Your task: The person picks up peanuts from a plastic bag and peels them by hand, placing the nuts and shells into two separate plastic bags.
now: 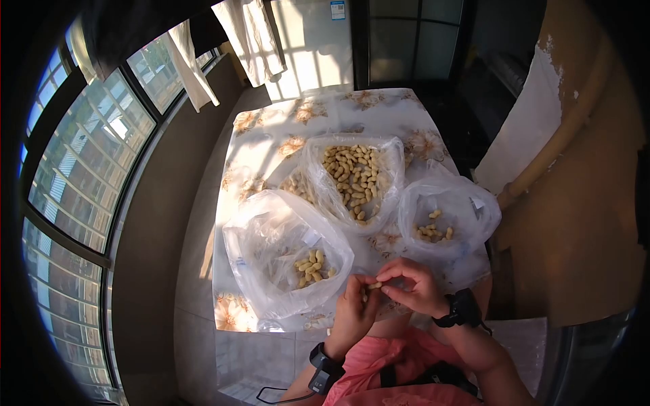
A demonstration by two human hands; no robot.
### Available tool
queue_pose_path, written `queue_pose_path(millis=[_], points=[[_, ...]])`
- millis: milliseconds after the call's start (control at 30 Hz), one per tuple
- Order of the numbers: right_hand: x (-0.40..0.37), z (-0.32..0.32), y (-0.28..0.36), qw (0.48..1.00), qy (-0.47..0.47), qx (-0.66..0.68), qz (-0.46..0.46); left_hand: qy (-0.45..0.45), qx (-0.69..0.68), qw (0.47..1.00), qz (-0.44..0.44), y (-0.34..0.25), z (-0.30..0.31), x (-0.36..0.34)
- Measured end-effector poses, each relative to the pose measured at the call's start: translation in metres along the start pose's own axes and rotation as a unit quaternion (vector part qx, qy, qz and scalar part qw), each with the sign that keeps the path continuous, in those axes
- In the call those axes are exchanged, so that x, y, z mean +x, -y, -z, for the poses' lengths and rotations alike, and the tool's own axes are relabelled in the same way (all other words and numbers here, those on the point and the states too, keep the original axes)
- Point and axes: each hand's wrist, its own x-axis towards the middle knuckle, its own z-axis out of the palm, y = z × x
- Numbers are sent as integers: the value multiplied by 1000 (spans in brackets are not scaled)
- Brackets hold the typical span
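My left hand (355, 308) and my right hand (414, 289) meet close to the front edge of the table. Between their fingertips is a tan unshelled peanut (374, 286), pinched from both sides. Another bit of tan shows in the curl of my left fingers, too covered to make out. Left of my hands, a clear plastic bag (254, 233) stands open with a small heap of peanuts (313, 268). Farther back, a middle bag (389, 152) holds a large pile of peanuts (352, 177). The bag on the right (467, 233) has several peanuts (433, 232) inside.
A flowered cloth (237, 308) covers the table under the bags. Windows (88, 169) line the left wall, and white cloths (247, 40) hang at the far left. At the right stands a brown panel (582, 223). Black devices are strapped to both wrists.
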Motion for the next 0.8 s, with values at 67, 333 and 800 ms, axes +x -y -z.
queue_pose_path(millis=[67, 333, 800], points=[[1, 0, 1, 1000, 2, -15, 21, 14, 6, 999, 30, -1, 2, 0], [0, 0, 1, 1000, -4, -20, 20, 16, -4, 999, 39, -8, 3, 3], [-3, -4, -2, 999, -39, -8, -4, 42, 9, 999, 28, -7, 4, 2]])
